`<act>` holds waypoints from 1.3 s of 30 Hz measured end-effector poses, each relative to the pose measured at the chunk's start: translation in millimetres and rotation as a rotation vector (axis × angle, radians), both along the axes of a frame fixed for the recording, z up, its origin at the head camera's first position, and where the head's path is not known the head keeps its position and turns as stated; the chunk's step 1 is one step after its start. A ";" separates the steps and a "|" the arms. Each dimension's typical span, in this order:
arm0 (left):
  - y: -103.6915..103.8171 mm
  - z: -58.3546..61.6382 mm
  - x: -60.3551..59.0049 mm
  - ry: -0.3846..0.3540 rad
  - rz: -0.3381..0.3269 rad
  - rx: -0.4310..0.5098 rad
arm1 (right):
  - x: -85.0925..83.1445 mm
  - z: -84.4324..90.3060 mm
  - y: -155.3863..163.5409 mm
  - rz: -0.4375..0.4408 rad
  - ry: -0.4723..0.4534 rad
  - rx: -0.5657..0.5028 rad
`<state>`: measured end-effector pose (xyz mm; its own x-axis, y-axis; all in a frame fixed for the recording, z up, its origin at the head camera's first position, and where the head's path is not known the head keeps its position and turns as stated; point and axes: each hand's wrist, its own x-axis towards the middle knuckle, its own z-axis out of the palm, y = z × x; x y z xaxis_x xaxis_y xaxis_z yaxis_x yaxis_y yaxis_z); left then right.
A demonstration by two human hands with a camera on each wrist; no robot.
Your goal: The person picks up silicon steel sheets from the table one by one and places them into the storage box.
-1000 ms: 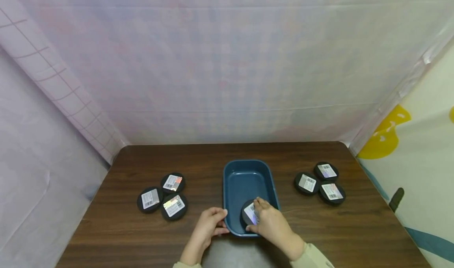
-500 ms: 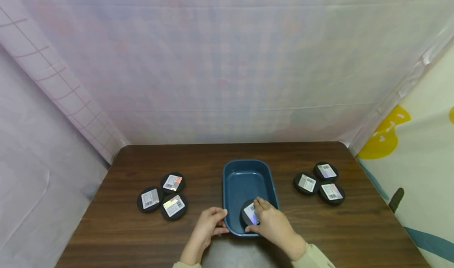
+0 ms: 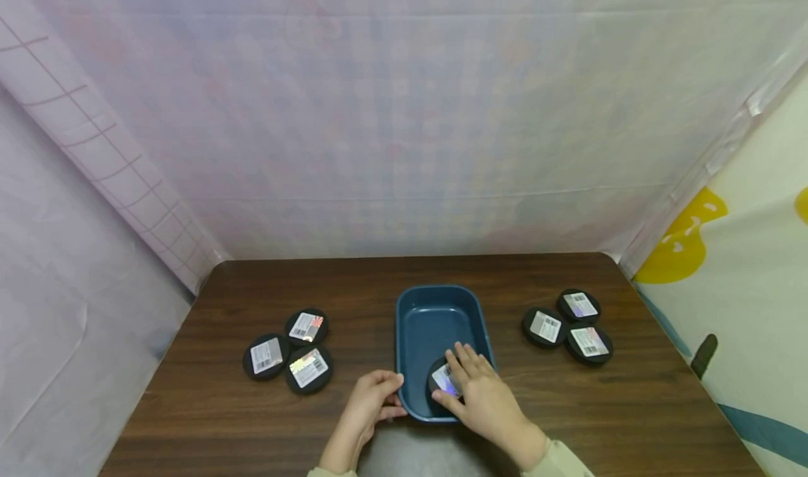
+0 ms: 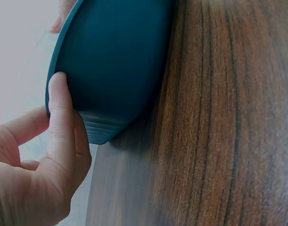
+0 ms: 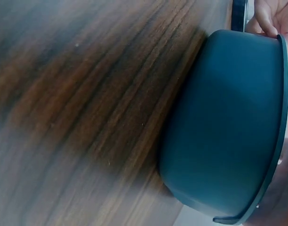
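- A blue tub [image 3: 438,319] sits in the middle of the brown desk [image 3: 631,407].
- The left hand [image 3: 372,396] rests at the near left corner of the tub. Its fingers are bent around the rim, and its thumb presses on the tub's outside wall, as the left wrist view shows.
- The right hand [image 3: 481,396] reaches over the near right side of the tub. Its fingers are spread out and nearly straight.
- A round black tin [image 3: 444,380] with a shiny label lies inside the tub, at the near end.
- The fingertips of the right hand lie flat on top of that tin. They are not wrapped around it.
- Left of the tub, three black tins [image 3: 289,355] with white labels lie close together on the desk, touching or almost touching one another.
- Right of the tub, three more black tins [image 3: 568,326] lie in a tight bunch.
- Both bunches lie well apart from the tub.
- The far end of the tub shows only its blue floor.
- A pale checked cloth [image 3: 404,112] hangs behind the desk, beyond the tub.
- A white sheet with yellow shapes [image 3: 745,266] hangs at the right side of the desk.
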<state>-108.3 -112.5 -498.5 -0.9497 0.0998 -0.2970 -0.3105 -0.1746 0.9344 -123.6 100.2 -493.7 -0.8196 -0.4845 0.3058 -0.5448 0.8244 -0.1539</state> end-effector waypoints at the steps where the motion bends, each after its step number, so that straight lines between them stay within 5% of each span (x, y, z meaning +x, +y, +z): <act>1: 0.1 0.2 0.1 0.001 -0.001 0.000 | 0.1 0.3 0.4 -0.005 -0.001 -0.004; 27: 0.3 2.1 1.2 0.001 0.004 0.004 | -3.2 -1.0 28.2 -0.054 0.130 -0.018; 39: 0.8 3.0 1.1 -0.002 0.005 0.000 | -3.8 3.5 46.5 -0.110 0.084 -0.022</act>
